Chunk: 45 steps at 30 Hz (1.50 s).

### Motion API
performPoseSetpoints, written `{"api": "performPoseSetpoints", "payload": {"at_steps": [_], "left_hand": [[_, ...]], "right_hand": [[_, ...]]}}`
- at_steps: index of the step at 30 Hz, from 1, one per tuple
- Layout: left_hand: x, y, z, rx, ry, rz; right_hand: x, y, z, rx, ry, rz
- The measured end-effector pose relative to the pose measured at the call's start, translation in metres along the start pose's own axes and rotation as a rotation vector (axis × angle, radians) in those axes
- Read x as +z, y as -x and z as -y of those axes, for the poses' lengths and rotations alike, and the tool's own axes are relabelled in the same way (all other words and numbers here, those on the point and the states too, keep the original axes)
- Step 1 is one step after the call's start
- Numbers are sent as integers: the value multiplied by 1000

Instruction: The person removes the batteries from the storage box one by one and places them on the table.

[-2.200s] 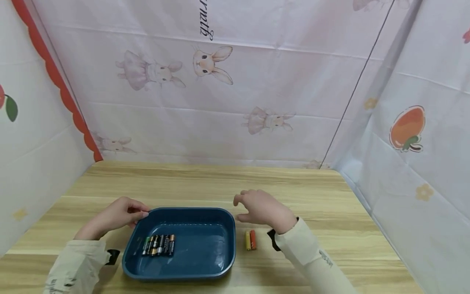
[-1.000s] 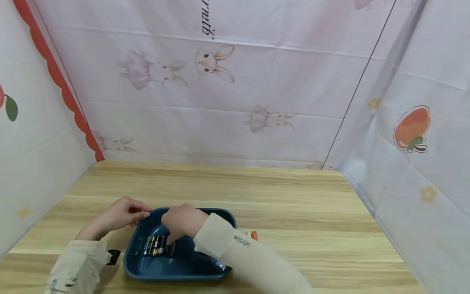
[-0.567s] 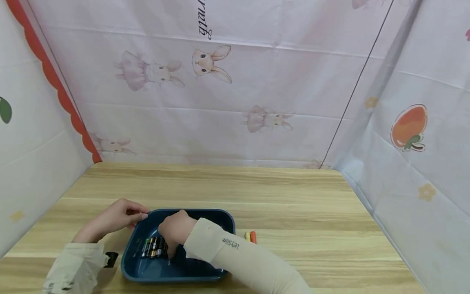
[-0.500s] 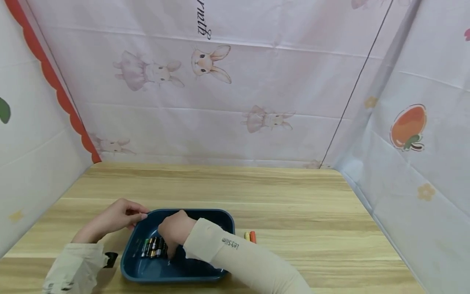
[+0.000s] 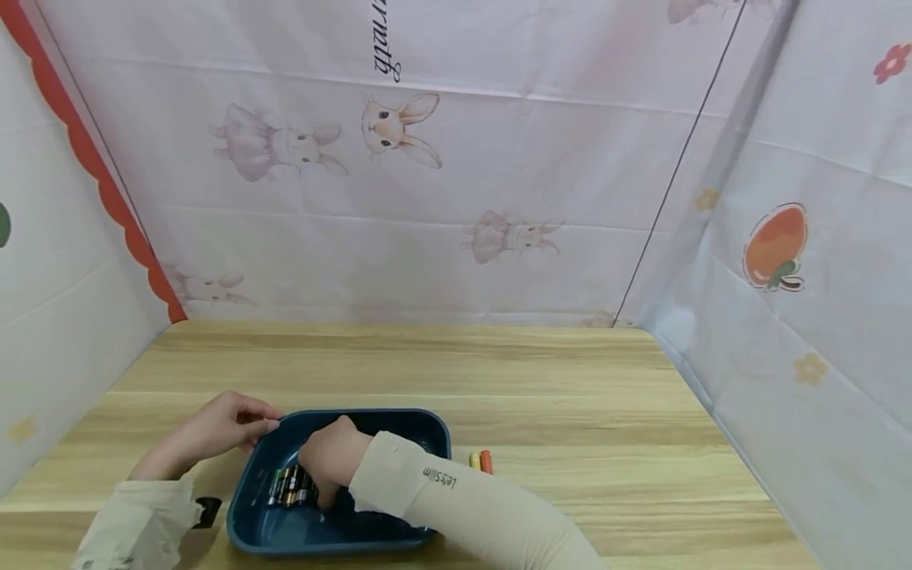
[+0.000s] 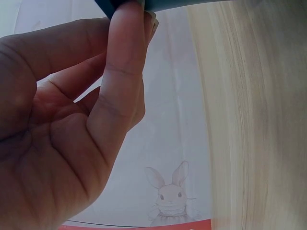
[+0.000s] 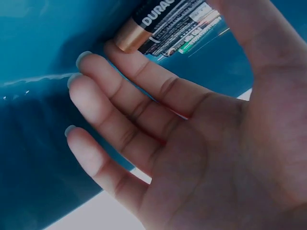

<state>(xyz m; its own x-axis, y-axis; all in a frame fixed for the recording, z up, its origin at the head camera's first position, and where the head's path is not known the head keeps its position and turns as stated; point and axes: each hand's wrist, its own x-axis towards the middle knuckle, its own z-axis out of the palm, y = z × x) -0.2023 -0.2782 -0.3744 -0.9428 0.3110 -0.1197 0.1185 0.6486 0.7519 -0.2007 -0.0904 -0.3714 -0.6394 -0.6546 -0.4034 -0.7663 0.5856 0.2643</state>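
Note:
My left hand (image 5: 221,426) pinches the back left corner of a dark blue tray (image 5: 328,547) between thumb and fingers. Inside the tray, several batteries (image 5: 290,486) lie side by side in a row. My right hand (image 5: 332,461) reaches into the tray at the right end of this row. In the right wrist view, a black battery (image 7: 152,19) with a copper end sits between the index fingertip and the thumb, which are at its two ends. The other right fingers (image 7: 91,98) extend past it, close to the tray wall. The hand hides part of the row.
A yellow battery (image 5: 475,460) and a red battery (image 5: 487,461) lie right of the tray on the wooden table (image 5: 570,412), partly covered by the right sleeve (image 5: 463,499). Printed cloth (image 5: 456,174) walls in the back and both sides.
My right hand has come from above the table, right of the tray, into the tray beside the batteries. It stays nearly still over the last half second. The left hand keeps the tray corner.

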Motion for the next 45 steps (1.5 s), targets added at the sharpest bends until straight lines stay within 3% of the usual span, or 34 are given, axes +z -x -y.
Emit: {"api": "performPoseSetpoints", "payload": {"at_steps": [10,15,25,36,45], "left_hand": [[0,4,3,15,2,2],[1,5,4,9,4,5],[1,5,5,-5,-1,-3],[1,6,2,-14,-2,-12],[2,6,3,-12,-20,-20]], "right_hand": [[-4,2,-3,-49,9,51],[-2,5,-6,-64,11,36],[-2,22,-21,-118,2,-72],[-14,53,-46,-94,-44,-133],[-21,81,-71,-121,-63,-281]]}}
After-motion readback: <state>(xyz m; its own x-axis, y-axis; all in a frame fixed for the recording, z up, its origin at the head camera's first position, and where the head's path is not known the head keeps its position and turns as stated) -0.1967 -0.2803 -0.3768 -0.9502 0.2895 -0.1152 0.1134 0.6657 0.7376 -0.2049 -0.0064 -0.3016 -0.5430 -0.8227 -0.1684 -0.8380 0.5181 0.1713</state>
